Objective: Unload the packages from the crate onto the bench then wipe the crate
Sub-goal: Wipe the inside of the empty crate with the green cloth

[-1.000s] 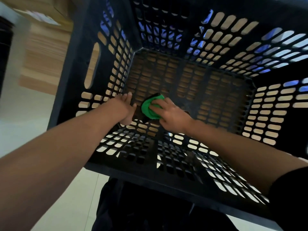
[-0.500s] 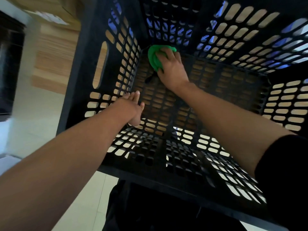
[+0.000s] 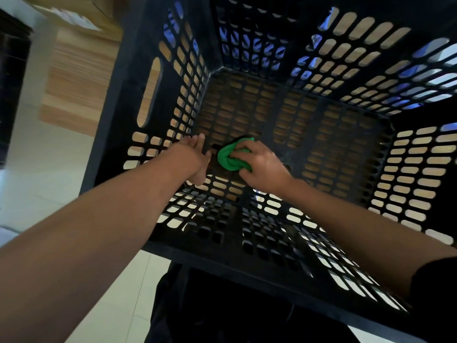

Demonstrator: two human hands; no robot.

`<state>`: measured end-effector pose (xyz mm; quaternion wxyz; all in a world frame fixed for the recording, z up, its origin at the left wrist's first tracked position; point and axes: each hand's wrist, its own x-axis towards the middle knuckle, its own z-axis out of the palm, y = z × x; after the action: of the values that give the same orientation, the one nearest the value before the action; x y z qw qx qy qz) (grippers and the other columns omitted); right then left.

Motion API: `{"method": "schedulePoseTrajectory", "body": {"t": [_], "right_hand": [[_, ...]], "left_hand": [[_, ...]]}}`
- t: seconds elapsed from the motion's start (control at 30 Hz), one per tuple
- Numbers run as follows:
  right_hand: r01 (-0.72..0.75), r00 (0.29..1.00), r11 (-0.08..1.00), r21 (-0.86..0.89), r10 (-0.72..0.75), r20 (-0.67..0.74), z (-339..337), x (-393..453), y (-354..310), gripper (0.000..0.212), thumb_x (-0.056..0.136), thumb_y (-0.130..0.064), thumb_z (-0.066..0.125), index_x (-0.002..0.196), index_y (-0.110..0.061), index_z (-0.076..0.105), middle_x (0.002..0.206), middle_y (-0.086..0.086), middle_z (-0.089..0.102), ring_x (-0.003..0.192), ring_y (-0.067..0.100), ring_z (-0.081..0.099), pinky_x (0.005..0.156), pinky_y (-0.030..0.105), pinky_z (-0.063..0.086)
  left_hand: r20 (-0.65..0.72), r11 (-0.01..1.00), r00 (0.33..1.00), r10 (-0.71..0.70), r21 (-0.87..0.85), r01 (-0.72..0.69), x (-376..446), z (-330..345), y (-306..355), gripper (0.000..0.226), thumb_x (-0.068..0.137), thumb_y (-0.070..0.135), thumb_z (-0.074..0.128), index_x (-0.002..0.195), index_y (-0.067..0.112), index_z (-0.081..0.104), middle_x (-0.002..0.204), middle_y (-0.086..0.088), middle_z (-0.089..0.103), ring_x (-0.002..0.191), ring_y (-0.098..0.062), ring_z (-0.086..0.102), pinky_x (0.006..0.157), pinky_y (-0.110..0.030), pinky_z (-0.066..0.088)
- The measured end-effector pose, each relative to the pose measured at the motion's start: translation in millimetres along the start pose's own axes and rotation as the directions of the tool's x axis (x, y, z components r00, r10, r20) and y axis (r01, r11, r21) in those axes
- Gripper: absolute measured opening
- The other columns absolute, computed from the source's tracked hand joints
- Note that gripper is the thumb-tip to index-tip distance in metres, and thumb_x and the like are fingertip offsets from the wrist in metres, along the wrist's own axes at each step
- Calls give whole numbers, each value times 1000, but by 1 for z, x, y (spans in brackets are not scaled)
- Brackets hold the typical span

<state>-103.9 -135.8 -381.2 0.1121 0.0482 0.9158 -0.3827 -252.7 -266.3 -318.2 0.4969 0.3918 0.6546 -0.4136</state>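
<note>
My right hand [image 3: 262, 167] has come back from the far left corner of the crate floor to the near left corner, fingers curled round the bunched green cloth [image 3: 232, 157] and pressing it onto the slotted floor. My left hand [image 3: 195, 157] has barely shifted: fingers straight, flat against the inside of the left wall of the black plastic crate [image 3: 138, 78], just beside the cloth. Light wood of the bench [image 3: 76, 78] shows through the slots and left of the crate. Pale floor tiles [image 3: 44, 174] lie below.
</note>
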Motion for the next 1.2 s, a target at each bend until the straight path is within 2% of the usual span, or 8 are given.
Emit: {"method": "schedulePoseTrajectory", "body": {"t": [0.07, 0.2, 0.33, 0.5, 0.97, 1.07, 1.13, 1.2], "right_hand": [[-25, 999, 999, 32, 26, -25, -17, 16, 1, 43, 82, -4, 63, 125, -5, 70, 129, 15, 62, 121, 35, 58, 108, 47, 47], [-108, 939, 994, 30, 112, -325, -58, 76, 8, 54, 81, 2, 55, 134, -4, 63, 139, 16, 56, 129, 36, 53, 111, 40, 44], [-193, 964, 975, -108, 168, -205, -53, 123, -7, 61, 86, 3, 55, 146, -9, 53, 153, 15, 44, 136, 41, 42, 115, 44, 38], [-179, 978, 971, -160, 157, -139, -26, 114, -26, 58, 85, 4, 51, 139, -14, 62, 152, 9, 46, 132, 41, 38, 114, 42, 36], [69, 997, 992, -110, -71, -17, -16, 25, 12, 39, 75, -7, 51, 101, -11, 80, 118, 5, 72, 101, 35, 60, 90, 46, 55], [46, 991, 990, -130, -61, -115, -41, 49, 8, 47, 77, -6, 50, 117, -9, 75, 128, 11, 67, 116, 38, 60, 100, 51, 51], [-58, 971, 991, -123, 28, -236, -58, 70, 7, 56, 78, 1, 51, 131, -7, 67, 141, 14, 58, 124, 41, 54, 106, 48, 47], [-184, 962, 974, -132, 151, -229, -67, 88, 9, 64, 82, 7, 50, 144, -10, 56, 152, 13, 47, 132, 41, 45, 111, 46, 42]], "left_hand": [[6, 1000, 1000, 0, -21, 0, -1, 0, 0, 84, 103, 29, 43, 160, 20, -18, 159, -23, -36, 153, -39, -22, 126, -50, -7], [25, 999, 1000, 3, -41, -2, 1, 3, -1, 83, 105, 29, 42, 160, 23, -20, 157, -19, -40, 152, -38, -27, 126, -52, -6], [6, 999, 1000, -2, -47, 2, -2, 2, 2, 81, 107, 31, 42, 160, 22, -18, 159, -18, -38, 152, -39, -24, 124, -51, -4], [20, 997, 1000, -1, -81, 3, 9, 6, -1, 89, 104, 36, 45, 159, 20, -24, 159, -19, -39, 153, -40, -24, 127, -56, 1], [-9, 981, 1000, -30, -190, 28, 30, 15, -2, 78, 106, 34, 32, 158, 14, -23, 160, -21, -35, 154, -37, -21, 128, -50, 0], [0, 986, 1000, -1, -166, 1, 33, 16, -3, 82, 107, 33, 38, 157, 19, -24, 157, -21, -40, 153, -39, -23, 127, -53, 2], [5, 991, 1000, 18, -132, -17, 33, 16, -4, 84, 106, 33, 42, 158, 22, -23, 156, -20, -42, 153, -40, -24, 127, -55, 4], [2, 995, 1000, 25, -94, -25, 32, 16, -5, 82, 106, 35, 42, 159, 23, -21, 156, -20, -41, 153, -40, -23, 127, -55, 5]]}}
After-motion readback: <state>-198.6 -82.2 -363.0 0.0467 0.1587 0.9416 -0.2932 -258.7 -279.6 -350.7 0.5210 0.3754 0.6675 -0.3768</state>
